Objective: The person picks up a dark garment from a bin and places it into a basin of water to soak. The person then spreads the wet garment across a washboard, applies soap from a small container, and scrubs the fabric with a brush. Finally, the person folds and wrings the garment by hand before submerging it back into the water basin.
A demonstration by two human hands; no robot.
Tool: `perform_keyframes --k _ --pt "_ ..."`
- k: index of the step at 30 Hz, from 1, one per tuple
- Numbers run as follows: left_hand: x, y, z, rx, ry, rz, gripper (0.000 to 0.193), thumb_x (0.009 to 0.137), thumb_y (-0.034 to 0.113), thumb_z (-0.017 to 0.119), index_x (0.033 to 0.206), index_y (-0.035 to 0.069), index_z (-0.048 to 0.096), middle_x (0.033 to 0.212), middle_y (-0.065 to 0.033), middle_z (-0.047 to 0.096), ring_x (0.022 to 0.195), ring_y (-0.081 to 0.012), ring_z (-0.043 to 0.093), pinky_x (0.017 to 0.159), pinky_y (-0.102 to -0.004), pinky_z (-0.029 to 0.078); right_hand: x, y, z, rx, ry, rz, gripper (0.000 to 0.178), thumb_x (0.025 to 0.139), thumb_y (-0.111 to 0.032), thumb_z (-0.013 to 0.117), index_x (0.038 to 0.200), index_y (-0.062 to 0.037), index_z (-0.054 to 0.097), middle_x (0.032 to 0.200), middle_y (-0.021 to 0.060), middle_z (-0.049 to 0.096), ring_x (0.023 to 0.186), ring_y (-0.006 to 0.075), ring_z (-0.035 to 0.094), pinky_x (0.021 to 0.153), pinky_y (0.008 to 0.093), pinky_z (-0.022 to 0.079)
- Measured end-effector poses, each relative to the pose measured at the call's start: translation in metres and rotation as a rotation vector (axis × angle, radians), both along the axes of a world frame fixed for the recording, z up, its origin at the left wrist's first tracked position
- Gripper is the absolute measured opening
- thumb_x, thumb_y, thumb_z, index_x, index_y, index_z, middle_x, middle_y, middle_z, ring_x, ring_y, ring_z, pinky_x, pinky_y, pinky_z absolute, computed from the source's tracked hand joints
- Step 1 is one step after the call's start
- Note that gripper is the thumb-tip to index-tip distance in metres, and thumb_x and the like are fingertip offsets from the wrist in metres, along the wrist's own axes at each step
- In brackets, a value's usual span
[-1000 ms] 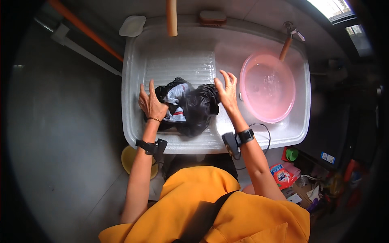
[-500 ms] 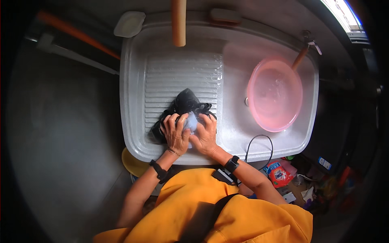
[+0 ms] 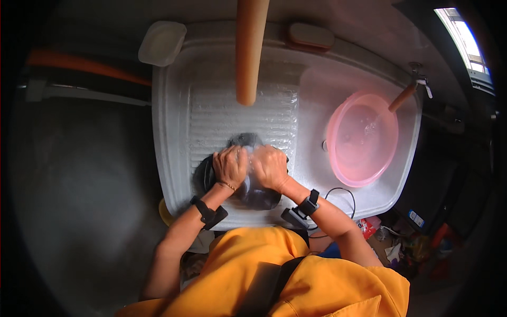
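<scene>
A dark, wet garment (image 3: 257,197) lies bunched on the ribbed washboard (image 3: 227,116) in the left part of a pale sink. My left hand (image 3: 230,165) is closed on its left side, with the fingers curled in. Close beside it, my right hand (image 3: 270,167) is also closed, its knuckles up and slightly smeared by motion. Part of the garment hangs toward me below the hands, and another part shows beyond them. What lies right under my fingers is hidden.
A pink basin (image 3: 364,138) with water stands in the sink's right part, under a running tap (image 3: 404,96). An orange-brown pipe (image 3: 251,58) hangs over the washboard. A white dish (image 3: 163,43) and a brush-like block (image 3: 310,37) sit on the far rim. A black cable (image 3: 343,191) loops nearby.
My hands have curled from spread fingers into closed grips. The garment has shifted toward me, and the light blue patch between my hands is now mostly covered. The view has tilted slightly.
</scene>
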State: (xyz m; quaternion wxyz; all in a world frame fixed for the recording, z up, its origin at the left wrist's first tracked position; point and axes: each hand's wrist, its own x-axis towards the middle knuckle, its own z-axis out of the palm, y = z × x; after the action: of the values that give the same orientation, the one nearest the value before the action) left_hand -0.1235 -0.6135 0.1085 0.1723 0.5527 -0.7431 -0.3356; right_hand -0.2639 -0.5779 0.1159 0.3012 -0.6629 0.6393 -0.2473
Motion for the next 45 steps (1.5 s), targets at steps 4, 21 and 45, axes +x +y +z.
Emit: perform_keyframes --k 4,21,45 --pt "-0.003 -0.011 -0.004 0.166 -0.109 0.115 0.039 0.087 0.035 0.042 0.076 0.005 0.065 0.077 -0.0203 0.062 0.073 -0.0416 0.059 0.064 -0.0482 0.042 -0.003 -0.029 0.006 0.187 0.055 0.081 0.034 0.085 -0.027 0.045 0.066 -0.0017 0.059 0.068 0.0184 0.059 0.069 0.0381 0.059 0.061 0.0461 0.047" --pt "0.021 0.007 0.03 0.449 -0.182 0.041 0.076 0.085 0.067 0.03 0.146 0.022 0.02 0.143 -0.0262 0.025 0.135 -0.044 0.015 0.108 -0.0551 0.008 -0.023 0.006 0.004 0.347 -0.186 0.076 0.05 0.09 -0.051 0.032 0.123 -0.0207 0.055 0.129 0.0053 0.05 0.126 0.0341 0.035 0.097 0.0616 0.022" --pt "-0.002 0.029 0.018 -0.072 -0.024 -0.199 0.023 0.075 0.027 0.045 0.079 0.007 0.056 0.078 -0.0081 0.052 0.073 -0.0255 0.047 0.07 -0.0406 0.028 0.0 0.036 0.012 -0.019 0.035 0.006 0.011 0.075 -0.019 0.051 0.069 -0.0094 0.05 0.073 0.0061 0.046 0.072 0.0249 0.047 0.064 0.0404 0.031"
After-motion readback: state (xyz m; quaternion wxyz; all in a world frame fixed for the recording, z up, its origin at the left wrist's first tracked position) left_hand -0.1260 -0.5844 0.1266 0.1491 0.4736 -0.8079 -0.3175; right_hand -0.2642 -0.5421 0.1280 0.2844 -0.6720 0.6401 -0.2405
